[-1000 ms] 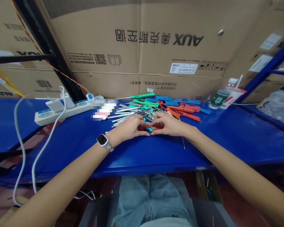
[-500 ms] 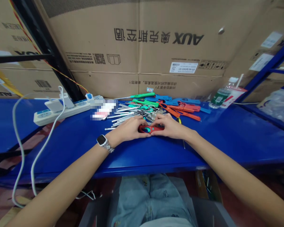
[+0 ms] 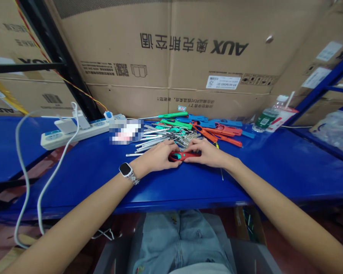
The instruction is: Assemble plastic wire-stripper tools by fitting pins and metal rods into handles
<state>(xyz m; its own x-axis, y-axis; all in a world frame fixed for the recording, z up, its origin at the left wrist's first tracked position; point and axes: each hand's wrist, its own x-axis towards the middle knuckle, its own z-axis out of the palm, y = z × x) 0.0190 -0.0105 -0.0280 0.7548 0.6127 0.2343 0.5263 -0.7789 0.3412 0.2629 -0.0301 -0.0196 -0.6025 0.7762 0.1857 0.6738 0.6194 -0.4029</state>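
Note:
Between both hands, low over the blue table, is a red plastic handle piece with a teal part in its looped end. My left hand pinches the looped end. The other end is in the closed fingers of my right hand. Just beyond the hands lies a pile of silver metal rods with small metal and teal parts. Green handles, blue handles and orange-red handles lie behind and to the right. A screwdriver with a yellow and black handle sits beside my right hand.
A white power strip with plugs and cables is at the left of the blue table. A blurred-out patch lies beside it. At the back right stand a bottle and a red-white cup. A large cardboard box rises behind.
The red piece and the fingers around it have shifted very slightly to the right. Both hands keep their hold, and the view has moved a little.

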